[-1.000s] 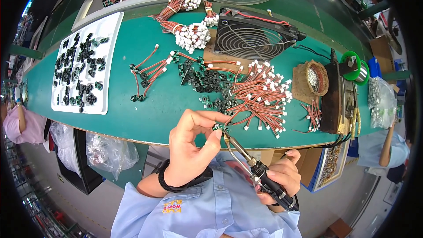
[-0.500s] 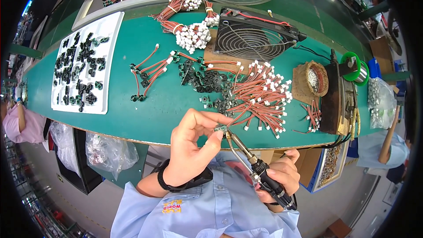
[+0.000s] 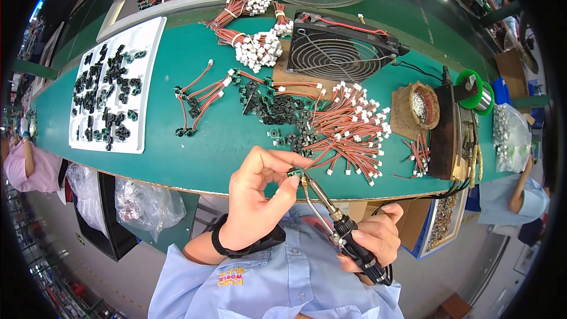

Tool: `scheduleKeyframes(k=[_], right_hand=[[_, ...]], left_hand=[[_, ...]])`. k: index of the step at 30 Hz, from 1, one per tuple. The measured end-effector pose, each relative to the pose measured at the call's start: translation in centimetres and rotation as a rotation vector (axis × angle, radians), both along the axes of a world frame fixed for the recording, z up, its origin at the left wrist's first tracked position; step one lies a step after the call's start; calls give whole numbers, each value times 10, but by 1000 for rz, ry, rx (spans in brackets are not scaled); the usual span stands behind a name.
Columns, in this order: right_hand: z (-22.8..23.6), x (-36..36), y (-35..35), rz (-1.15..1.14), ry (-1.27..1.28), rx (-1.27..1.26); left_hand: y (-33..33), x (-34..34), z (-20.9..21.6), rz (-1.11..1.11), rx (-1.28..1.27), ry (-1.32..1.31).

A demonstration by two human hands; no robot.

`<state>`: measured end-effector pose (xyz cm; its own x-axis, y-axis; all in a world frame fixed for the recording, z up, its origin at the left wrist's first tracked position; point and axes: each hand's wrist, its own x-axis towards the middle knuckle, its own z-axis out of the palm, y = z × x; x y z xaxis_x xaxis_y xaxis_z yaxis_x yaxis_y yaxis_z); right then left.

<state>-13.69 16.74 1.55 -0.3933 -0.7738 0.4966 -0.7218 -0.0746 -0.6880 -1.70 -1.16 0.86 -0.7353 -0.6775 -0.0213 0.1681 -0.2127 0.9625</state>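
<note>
Between the thumb and fingers of my left hand (image 3: 260, 186) is a small green circuit board (image 3: 293, 172), pinched just off the table's front edge. My right hand (image 3: 377, 239) grips a soldering iron (image 3: 354, 239) by its black handle; a thin metal solder-feed tube runs along its shaft. The iron's tip meets or nearly meets the board, and the exact contact is too small to tell. Beyond my fingers lies a heap of red-and-black wire leads (image 3: 348, 136) with white connectors. Loose black-and-green parts (image 3: 269, 106) are piled at its left.
A white tray (image 3: 147, 82) of black parts lies left. At the back stand a fan (image 3: 336, 53) and bundled leads (image 3: 258, 50). Right are a round pot of solder bits (image 3: 424, 105), a dark metal box (image 3: 446, 142) and a green solder spool (image 3: 475, 91). Co-workers sit at both sides.
The soldering iron's handle has shifted slightly left, and my right hand's grip has moved with it. The board in my left hand has tilted a little.
</note>
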Motion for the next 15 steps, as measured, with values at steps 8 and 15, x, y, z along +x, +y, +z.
scheduleKeyframes(k=[8, 15], right_hand=[[-1, 2, 1, -3, 58, 7], [0, 1, 2, 6, 76, 14]], left_hand=[[1, -2, 2, 19, -20, 6], [0, -3, 8, 36, 51, 0]])
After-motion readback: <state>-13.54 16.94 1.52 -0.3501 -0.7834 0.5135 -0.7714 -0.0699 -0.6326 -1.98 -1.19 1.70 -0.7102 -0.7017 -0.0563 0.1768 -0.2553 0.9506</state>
